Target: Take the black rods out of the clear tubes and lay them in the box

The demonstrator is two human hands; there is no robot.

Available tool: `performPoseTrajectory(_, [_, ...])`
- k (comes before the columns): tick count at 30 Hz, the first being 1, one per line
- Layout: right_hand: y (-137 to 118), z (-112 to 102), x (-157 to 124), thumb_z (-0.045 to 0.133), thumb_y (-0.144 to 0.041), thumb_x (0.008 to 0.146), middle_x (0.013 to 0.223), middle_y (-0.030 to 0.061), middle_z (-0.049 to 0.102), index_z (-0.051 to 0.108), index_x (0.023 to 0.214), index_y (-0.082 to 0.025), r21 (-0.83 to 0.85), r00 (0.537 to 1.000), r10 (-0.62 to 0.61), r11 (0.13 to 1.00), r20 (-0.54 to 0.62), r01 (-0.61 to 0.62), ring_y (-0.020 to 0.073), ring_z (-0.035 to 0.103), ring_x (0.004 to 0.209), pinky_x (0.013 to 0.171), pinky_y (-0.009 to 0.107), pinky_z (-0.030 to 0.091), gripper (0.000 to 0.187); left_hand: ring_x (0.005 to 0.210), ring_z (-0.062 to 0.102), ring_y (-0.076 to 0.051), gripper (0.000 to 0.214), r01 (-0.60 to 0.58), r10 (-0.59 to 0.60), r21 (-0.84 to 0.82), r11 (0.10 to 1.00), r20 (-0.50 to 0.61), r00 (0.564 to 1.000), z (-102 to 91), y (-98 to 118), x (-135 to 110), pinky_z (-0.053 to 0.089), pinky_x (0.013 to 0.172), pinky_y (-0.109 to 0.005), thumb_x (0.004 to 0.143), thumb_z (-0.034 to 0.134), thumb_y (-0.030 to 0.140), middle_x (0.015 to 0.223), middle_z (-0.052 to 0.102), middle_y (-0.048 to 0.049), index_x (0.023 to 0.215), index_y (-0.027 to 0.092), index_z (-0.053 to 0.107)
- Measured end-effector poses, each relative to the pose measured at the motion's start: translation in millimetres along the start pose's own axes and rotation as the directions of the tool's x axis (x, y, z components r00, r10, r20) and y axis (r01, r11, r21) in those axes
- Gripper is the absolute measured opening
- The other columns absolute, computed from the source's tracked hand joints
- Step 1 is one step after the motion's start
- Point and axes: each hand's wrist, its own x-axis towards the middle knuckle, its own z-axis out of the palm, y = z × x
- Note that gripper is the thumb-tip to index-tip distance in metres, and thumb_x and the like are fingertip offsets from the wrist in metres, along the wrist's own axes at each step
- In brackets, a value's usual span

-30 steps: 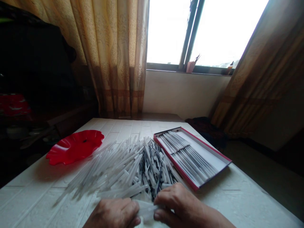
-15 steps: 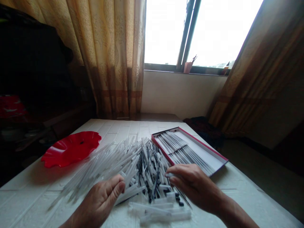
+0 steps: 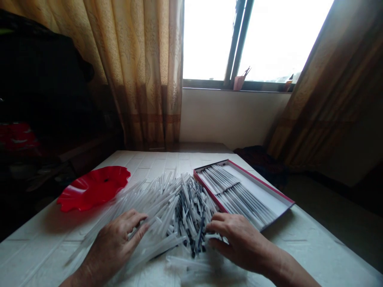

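Note:
A heap of thin clear plastic tubes [image 3: 167,211] lies across the white table [image 3: 36,255], with black-tipped pen refills mixed in at its right side. My left hand [image 3: 115,243] rests with fingers spread on the heap's left part. My right hand [image 3: 242,243] reaches into the heap's right edge with curled fingers, next to the corner of a red-rimmed box [image 3: 242,191]. Whether those fingers pinch a tube is hidden. Rows of pens or refills lie in the box. Several loose tubes [image 3: 188,263] lie in front of the heap.
A wavy red plastic dish [image 3: 89,189] stands left of the heap. The table's left edge drops to dark furniture, and curtains hang behind it. A dark cloth [image 3: 260,163] lies beyond the table's far right corner, below a bright window.
Both hands have come down from above the heap and now lie on it, closer together. The left hand has turned palm-down. The view has shifted only slightly.

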Motion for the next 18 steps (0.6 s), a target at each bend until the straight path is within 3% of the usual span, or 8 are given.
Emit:
performPoseTrajectory(7, [13.1,3.8,0.8,0.05,-0.021,0.096,0.079,0.0031,0.068,0.07,0.082,-0.02,-0.015,0.992,0.016,1.0,-0.129,-0.018,0.0165,0.064,0.068,0.062,0.027,0.042,0.024,0.078,0.073,-0.018,0.04,-0.015,0.013,0.053,0.998,0.025,1.0,7.7,-1.8,-5.3,0.056,0.068,-0.025,0.1,0.041,0.054,0.091,0.073,-0.0013,0.104,0.028,0.07])
performPoseTrajectory(13, [34.2,-9.8,-5.0,0.046,-0.029,0.097,0.081,0.0052,0.073,0.073,0.086,-0.021,0.018,0.95,0.091,0.996,-0.297,-0.09,0.0193,0.069,0.067,0.06,0.03,0.047,0.031,0.08,0.073,-0.018,0.037,-0.03,0.027,0.059,0.998,0.039,0.999,11.4,-1.2,-6.3,0.056,0.067,-0.026,0.1,0.041,0.052,0.094,0.074,-0.0012,0.108,0.029,0.069])
performPoseTrajectory(15, [48.0,-17.0,-8.7,0.046,-0.033,0.096,0.084,0.0065,0.075,0.074,0.087,-0.021,0.035,0.912,0.163,0.986,-0.377,-0.162,0.0207,0.07,0.07,0.063,0.031,0.05,0.032,0.08,0.073,-0.018,0.036,-0.046,0.045,0.048,0.998,0.032,0.998,9.8,-0.1,-4.4,0.056,0.068,-0.025,0.101,0.04,0.051,0.091,0.073,-0.0005,0.104,0.029,0.069])
performPoseTrajectory(18, [70.8,-26.6,-15.1,0.048,-0.036,0.093,0.096,0.0074,0.078,0.076,0.095,-0.021,0.071,0.79,0.389,0.911,-0.473,-0.405,0.0226,0.073,0.085,0.076,0.031,0.053,0.032,0.079,0.073,-0.017,0.036,-0.066,0.065,0.037,0.997,0.016,0.998,9.7,0.0,-4.0,0.056,0.07,-0.024,0.101,0.04,0.051,0.089,0.073,0.0003,0.099,0.029,0.068])
